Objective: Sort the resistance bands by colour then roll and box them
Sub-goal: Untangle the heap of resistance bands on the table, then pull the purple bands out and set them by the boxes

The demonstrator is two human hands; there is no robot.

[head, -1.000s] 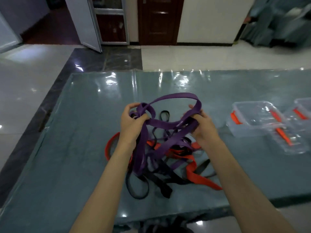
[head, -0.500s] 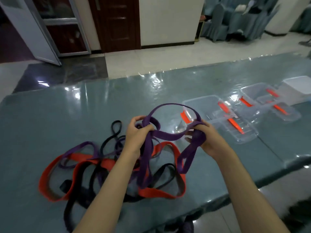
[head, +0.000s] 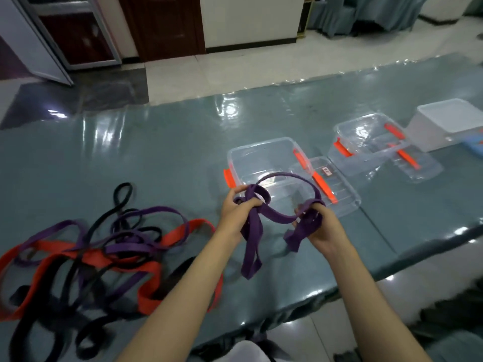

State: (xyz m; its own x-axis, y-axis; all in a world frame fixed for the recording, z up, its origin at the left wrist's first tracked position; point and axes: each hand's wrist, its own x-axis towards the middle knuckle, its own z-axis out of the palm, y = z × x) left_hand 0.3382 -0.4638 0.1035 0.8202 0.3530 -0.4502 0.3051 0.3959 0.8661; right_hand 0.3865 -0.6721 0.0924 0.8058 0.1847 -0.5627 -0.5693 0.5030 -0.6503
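Both hands hold one purple band (head: pixel 271 218) above the worktop (head: pixel 156 158): left grip (head: pixel 239 209) curled round its bunched end, right grip (head: pixel 317 223) curled round the other, w/ loops hanging below. Rest of bands (head: pixel 99 257) (orange, purple, black) lie tangled at 9 o'clock. Clear box (head: pixel 264 163) sits just past the hands at 12; 2nd box (head: pixel 366 137) & white bin (head: pixel 449 124) at 2.

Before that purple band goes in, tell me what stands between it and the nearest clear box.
Nothing visible does. The purple band, held by the left hand and right hand, hangs just in front of the nearest clear box. The box is open, its lid lying beside it on the right.
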